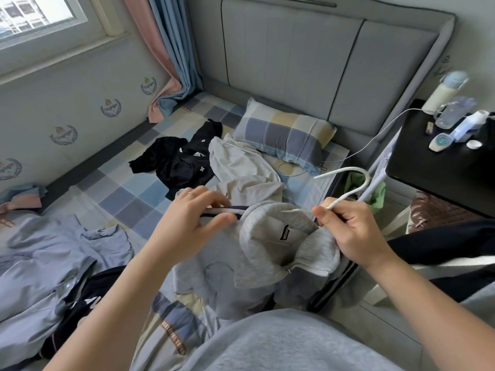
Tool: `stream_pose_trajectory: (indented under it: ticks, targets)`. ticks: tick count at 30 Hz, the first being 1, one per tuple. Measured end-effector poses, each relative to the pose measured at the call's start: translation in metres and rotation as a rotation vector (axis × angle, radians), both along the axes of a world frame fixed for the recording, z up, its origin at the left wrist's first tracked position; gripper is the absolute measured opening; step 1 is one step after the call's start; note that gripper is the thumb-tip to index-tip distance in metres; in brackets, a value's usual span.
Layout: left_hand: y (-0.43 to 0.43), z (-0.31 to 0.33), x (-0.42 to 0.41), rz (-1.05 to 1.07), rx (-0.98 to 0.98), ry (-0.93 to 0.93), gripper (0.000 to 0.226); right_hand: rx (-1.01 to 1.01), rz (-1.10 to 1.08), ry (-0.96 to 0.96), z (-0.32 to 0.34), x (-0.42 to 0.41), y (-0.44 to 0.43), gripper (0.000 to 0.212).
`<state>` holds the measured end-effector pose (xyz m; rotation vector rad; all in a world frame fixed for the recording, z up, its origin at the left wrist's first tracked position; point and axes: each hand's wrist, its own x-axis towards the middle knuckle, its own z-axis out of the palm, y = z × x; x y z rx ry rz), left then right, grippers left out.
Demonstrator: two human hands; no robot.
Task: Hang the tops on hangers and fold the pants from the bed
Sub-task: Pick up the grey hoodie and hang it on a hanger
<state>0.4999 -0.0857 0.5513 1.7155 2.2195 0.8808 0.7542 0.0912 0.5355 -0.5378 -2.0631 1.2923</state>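
A grey zip-up top (257, 266) with a ribbed collar lies bunched in front of me on the bed. My left hand (192, 212) pinches its left shoulder with the dark stripe. My right hand (348, 231) grips the neck of a white hanger (351, 183), whose hook rises above the collar; the hanger's arms are hidden inside the top. Farther back lie a black garment (182, 162) and a pale beige garment (241, 170). A light blue garment (53, 263) is spread at the left.
The checked bedsheet (128, 188) and a checked pillow (286, 135) fill the bed below a grey headboard (308, 62). A black bedside table (442, 162) at the right carries bottles and small items; a white cable (375, 140) runs from it onto the bed.
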Motion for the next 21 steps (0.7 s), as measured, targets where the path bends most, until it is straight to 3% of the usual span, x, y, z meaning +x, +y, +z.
stream_pose_trajectory:
  ticks: [3,7,13,17,19,21]
  targets:
    - [0.017,0.010,0.025,-0.155,-0.067,0.023,0.055,0.017,0.025,-0.056,-0.002,-0.010,-0.006,0.052]
    - [0.030,0.009,0.054,-0.159,-0.216,0.162,0.058,0.048,0.055,-0.084,0.000,-0.025,-0.011,0.045]
    - [0.037,0.003,0.053,-0.069,-0.091,0.075,0.052,0.112,0.088,-0.110,0.000,-0.039,-0.010,0.047]
    - [0.041,0.003,0.050,-0.031,0.010,0.032,0.049,0.090,0.103,-0.100,0.009,-0.040,-0.004,0.029]
    - [0.039,0.002,0.042,0.033,0.060,-0.025,0.050,0.168,0.056,-0.084,0.013,-0.032,0.005,0.017]
    - [0.033,-0.001,0.032,0.143,0.102,-0.062,0.049,0.265,-0.076,-0.067,0.008,-0.018,0.015,0.025]
